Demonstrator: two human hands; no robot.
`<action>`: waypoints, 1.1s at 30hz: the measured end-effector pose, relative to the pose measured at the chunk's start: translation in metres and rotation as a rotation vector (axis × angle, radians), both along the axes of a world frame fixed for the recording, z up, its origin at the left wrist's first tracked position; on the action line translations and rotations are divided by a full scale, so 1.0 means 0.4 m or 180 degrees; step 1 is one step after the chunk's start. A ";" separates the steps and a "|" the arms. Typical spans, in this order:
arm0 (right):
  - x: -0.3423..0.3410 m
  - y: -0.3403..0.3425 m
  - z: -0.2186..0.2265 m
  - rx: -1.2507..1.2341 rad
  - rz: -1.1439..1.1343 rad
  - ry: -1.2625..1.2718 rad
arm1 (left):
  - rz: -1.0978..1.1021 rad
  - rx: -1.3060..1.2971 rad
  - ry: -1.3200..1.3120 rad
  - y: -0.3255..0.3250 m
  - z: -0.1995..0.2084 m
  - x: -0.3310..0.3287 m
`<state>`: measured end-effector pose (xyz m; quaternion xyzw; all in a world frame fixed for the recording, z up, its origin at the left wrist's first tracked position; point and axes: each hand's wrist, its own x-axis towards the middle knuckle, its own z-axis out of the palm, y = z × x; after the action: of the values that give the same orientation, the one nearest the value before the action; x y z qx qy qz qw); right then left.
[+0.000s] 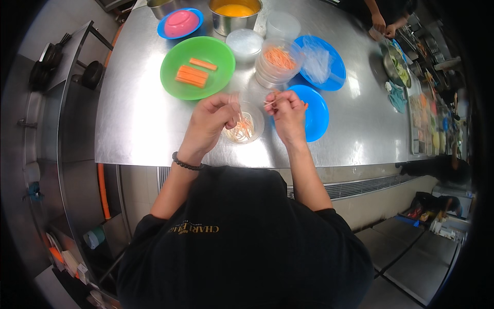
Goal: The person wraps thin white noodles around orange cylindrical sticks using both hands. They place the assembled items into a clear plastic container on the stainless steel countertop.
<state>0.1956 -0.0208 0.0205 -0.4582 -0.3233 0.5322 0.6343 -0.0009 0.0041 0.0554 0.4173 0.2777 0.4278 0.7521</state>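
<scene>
My left hand (212, 122), with a dark bead bracelet at the wrist, is closed in a pinch on thin pale strands that look like shredded crab stick. Below its fingers stands a round clear tub (259, 123) partly filled with white-and-orange crab stick shreds (244, 130). Just right of the tub, my right hand (289, 117) pinches a few more shreds (269, 103) between thumb and fingers. Under and beside that hand lies a blue plate (316, 116) with a bit of orange on it. Whole crab sticks (192, 76) rest on a green plate (172, 85) beyond my left hand.
Behind my hands, stacked clear tubs (267, 77) hold orange shreds. Nearby are a lidded tub (244, 43), a blue plate (337, 77) with a plastic bag, a pot (234, 24) of yellow liquid, and a pink bowl (181, 23). Another person's hands (383, 24) work at far right.
</scene>
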 end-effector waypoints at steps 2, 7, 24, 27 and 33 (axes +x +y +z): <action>0.031 0.002 -0.013 0.0064 0.0005 0.0354 | 0.0034 0.0011 0.0051 0.004 0.007 -0.001; -0.040 -0.025 0.076 0.0025 0.0982 -0.0475 | 0.0023 0.0396 0.0809 -0.009 0.033 0.001; 0.060 -0.007 0.048 0.0121 0.0130 -0.0169 | 0.0042 0.0015 0.0256 0.010 -0.010 -0.111; -0.001 -0.030 0.025 0.0057 0.0553 -0.1246 | 0.0102 -0.0174 0.0272 0.011 -0.012 -0.103; -0.105 -0.058 -0.009 0.0650 0.1621 -0.3842 | 0.0177 0.0023 0.0587 0.020 -0.046 -0.094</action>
<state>0.1534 -0.0439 0.0169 -0.5228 -0.7689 0.2821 0.2365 -0.0386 0.0122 0.0370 0.4497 0.3557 0.4093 0.7097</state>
